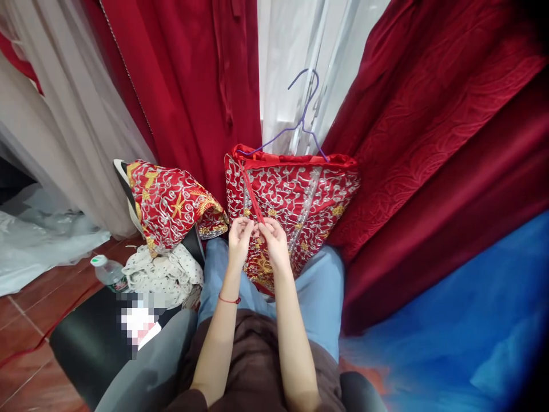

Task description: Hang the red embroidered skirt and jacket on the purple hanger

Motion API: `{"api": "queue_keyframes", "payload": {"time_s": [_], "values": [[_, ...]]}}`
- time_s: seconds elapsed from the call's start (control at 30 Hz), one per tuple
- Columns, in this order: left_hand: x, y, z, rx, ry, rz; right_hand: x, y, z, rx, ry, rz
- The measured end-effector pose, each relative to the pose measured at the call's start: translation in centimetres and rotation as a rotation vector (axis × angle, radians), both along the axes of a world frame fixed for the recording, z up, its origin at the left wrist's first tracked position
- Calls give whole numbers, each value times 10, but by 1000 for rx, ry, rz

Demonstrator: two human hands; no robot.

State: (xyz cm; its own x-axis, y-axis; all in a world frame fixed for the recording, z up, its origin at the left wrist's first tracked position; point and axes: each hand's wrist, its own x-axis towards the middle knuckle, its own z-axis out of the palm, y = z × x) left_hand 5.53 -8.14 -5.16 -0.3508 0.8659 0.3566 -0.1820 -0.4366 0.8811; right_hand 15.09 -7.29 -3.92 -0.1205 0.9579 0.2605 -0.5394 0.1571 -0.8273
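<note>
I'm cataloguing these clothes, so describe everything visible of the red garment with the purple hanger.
Satiny-looking, the red garment bears silvery scrolling embroidery, gold motifs and a glittering pale band. Its bright red upper edge meets the purple hanger. Its lower part lies between the knees, partly hidden by the left hand and right hand. Thin red ties run from its upper left to both hands.

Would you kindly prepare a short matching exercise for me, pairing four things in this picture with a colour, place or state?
Column one:
1. Hanger
2. Red cord
3. Bottle
4. Spotted cloth

Column two:
A. Bunched up
B. Purple
C. Clear, beside the bunched fabric
D. At the person's fingers

Right pairs: 1-B, 2-D, 3-C, 4-A
</note>
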Motion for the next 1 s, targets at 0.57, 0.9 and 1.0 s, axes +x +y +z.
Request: {"api": "queue_keyframes", "payload": {"time_s": [0.57,0.9,1.0], "values": [[-3,8,-10,29,-34,2,2,-3,-17,271,-531,33],[-23,9,-21,13,160,162,17,-3,-13,218,-495,-3],[-20,16,-17,-11,28,147,22,-4,-14,204,-507,108]]}}
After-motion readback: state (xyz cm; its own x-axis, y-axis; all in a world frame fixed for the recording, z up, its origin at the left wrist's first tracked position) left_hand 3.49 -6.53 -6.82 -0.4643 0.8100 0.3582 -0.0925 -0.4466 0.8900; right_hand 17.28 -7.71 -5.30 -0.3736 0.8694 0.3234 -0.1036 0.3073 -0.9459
